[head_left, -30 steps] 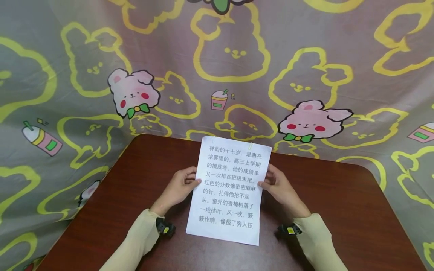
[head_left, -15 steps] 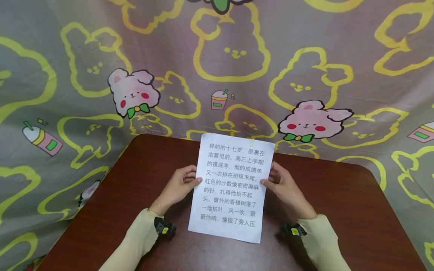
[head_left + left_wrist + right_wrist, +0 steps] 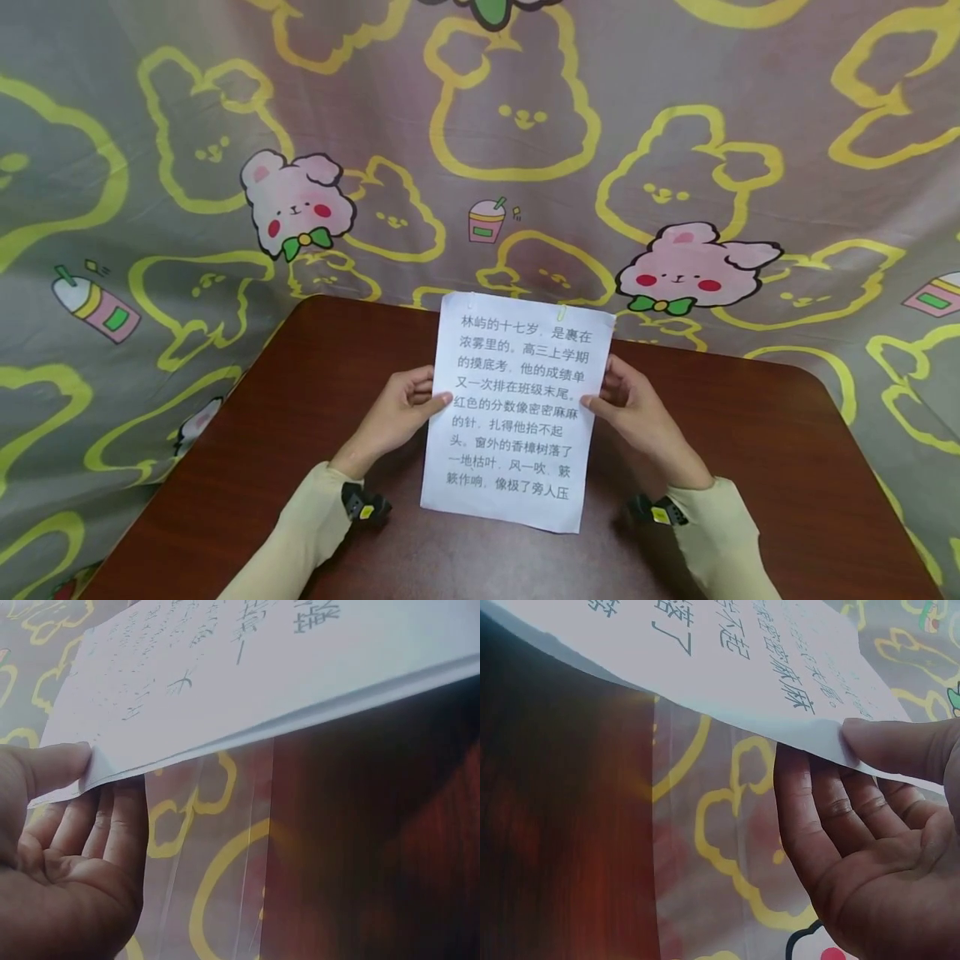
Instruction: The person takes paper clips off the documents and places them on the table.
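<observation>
A printed stack of paper sheets (image 3: pixel 517 417) is held up, tilted, above the table, its rows of Chinese characters turned toward the head camera. My left hand (image 3: pixel 401 412) pinches its left edge, thumb on the printed face and fingers behind. On the opposite edge my right hand (image 3: pixel 637 412) grips in the same way. A yellow paper clip (image 3: pixel 561 313) sits on the top edge, and a pale clip (image 3: pixel 471 302) shows faintly at the top left. More than one layer shows along the edge of the paper (image 3: pixel 225 690) in the left wrist view. Finger ends behind the sheets are hidden.
The dark red-brown table (image 3: pixel 247 467) has rounded far corners. Right behind it hangs a grey curtain (image 3: pixel 420 108) with yellow rabbit outlines. A black wrist camera (image 3: pixel 365 504) is strapped at the left cuff, and another wrist camera (image 3: pixel 658 510) at the right.
The paper stack has risen slightly and shifted a little to the right, facing the head camera more squarely. My right hand has moved outward with it; both hands keep their hold.
</observation>
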### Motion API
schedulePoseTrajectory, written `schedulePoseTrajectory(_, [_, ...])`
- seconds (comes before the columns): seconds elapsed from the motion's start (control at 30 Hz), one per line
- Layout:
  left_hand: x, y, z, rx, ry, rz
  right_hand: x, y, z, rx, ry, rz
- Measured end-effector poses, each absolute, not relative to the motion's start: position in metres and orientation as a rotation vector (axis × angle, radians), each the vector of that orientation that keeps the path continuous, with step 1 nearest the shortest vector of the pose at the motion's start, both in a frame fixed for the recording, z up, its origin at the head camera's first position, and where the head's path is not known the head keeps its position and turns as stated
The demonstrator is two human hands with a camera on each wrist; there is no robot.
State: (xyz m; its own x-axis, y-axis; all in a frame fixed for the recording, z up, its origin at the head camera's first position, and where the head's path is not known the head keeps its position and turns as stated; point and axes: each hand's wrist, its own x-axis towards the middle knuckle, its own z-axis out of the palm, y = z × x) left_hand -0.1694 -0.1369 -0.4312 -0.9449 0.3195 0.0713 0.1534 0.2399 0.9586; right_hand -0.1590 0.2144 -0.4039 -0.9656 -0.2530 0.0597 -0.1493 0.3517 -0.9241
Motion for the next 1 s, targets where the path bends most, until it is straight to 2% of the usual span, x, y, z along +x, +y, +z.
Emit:
schedulePoseTrajectory(0.3, [-0.170, -0.136, -0.432, 0.524, 2.308, 1.824, -0.159, 0.215, -0.394, -0.426, 2.549, -1.684])
schedulePoseTrajectory(1.0, [-0.167, -0.135, -0.431, 0.580, 2.278, 1.801, -0.165, 0.211, -0.365, -0.350, 2.675, -1.834])
